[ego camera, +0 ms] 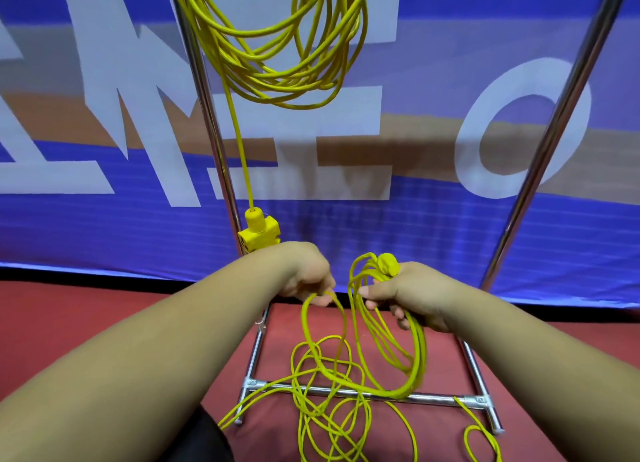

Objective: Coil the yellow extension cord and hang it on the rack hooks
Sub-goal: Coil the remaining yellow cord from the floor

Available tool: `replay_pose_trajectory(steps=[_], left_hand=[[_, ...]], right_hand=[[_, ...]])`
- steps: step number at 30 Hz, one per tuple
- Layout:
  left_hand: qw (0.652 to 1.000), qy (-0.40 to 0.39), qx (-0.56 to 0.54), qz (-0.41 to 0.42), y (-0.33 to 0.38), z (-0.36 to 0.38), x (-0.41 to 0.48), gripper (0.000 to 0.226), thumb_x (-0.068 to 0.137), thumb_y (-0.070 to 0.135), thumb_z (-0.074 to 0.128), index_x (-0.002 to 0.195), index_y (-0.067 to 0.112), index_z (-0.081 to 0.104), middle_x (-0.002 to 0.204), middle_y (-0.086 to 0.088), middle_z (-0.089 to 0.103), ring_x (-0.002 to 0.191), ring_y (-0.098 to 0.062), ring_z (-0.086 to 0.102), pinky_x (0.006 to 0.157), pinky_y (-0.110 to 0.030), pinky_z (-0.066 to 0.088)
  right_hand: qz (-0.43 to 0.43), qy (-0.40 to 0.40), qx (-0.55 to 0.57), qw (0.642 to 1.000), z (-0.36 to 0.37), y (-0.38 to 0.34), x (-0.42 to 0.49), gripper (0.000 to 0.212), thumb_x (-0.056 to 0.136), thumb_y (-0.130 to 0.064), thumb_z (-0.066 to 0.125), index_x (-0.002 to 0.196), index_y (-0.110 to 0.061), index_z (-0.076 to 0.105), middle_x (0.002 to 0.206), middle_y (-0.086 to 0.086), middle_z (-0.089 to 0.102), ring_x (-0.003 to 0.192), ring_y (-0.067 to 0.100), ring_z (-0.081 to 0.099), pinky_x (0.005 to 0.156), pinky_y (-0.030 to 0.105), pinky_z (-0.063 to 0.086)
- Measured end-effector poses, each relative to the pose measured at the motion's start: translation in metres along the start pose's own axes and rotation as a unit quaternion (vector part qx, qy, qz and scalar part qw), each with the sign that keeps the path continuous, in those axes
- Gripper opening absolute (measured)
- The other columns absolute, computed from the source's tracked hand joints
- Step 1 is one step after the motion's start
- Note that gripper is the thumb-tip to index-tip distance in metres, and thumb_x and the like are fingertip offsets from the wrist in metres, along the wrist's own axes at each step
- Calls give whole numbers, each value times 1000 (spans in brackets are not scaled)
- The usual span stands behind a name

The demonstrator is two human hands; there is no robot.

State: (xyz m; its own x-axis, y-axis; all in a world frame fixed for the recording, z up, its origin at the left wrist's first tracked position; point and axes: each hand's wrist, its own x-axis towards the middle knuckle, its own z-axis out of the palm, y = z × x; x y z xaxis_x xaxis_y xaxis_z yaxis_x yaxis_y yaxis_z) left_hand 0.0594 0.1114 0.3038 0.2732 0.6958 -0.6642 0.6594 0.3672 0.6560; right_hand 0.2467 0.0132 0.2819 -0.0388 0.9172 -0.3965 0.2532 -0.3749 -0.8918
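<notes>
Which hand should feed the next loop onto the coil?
Left. The left hand pinches the strand leading down to the loose cord; the right hand is full, gripping the coil.

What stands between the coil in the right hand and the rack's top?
Nothing solid: the space above the held coil in the right hand is open. A hung coil already fills the top, the hooks are out of view, and loose cord on the floor trails over the base bar.

- The left arm (156, 351) and the right arm (519, 340) are both bare.
- The left hand (304, 274) and the right hand (412, 295) are bare too.
- A bit of black clothing (207, 441) shows at the near edge, under the left arm.
</notes>
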Motion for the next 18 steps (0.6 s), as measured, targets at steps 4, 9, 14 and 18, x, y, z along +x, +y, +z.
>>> replay_pose_trajectory(steps=[4, 9, 14, 18], left_hand=[[976, 24, 208, 62, -2, -14, -13, 25, 89, -8, 48, 92, 2, 71, 70, -14, 57, 53, -23, 46, 45, -21, 39], [951, 15, 250, 182, 2, -19, -16, 33, 86, -1, 64, 109, 19, 77, 76, 1, 54, 68, -22, 46, 60, -29, 38], [840, 78, 482, 239, 2, -19, -10, 25, 92, 22, 75, 117, 23, 76, 106, 4, 73, 97, -18, 67, 78, -25, 50], [872, 19, 417, 254, 0, -19, -8, 14, 89, 27, 79, 103, 27, 79, 92, 6, 77, 82, -8, 66, 83, -32, 56]], right_hand=[[4, 68, 26, 997, -15, 6, 9, 24, 88, -26, 83, 87, -11, 65, 66, 8, 50, 44, 17, 40, 44, 28, 41], [-10, 95, 10, 995, -23, 12, 17, 18, 95, -23, 76, 85, -14, 63, 60, 0, 48, 45, 15, 44, 48, 31, 44], [-10, 115, 5, 993, -26, 13, 22, 25, 95, -25, 76, 78, -18, 58, 64, 5, 54, 50, 18, 51, 53, 31, 47], [0, 91, 49, 995, -23, 14, 21, 19, 98, -21, 73, 85, -15, 61, 67, 5, 60, 52, 18, 56, 57, 36, 58]])
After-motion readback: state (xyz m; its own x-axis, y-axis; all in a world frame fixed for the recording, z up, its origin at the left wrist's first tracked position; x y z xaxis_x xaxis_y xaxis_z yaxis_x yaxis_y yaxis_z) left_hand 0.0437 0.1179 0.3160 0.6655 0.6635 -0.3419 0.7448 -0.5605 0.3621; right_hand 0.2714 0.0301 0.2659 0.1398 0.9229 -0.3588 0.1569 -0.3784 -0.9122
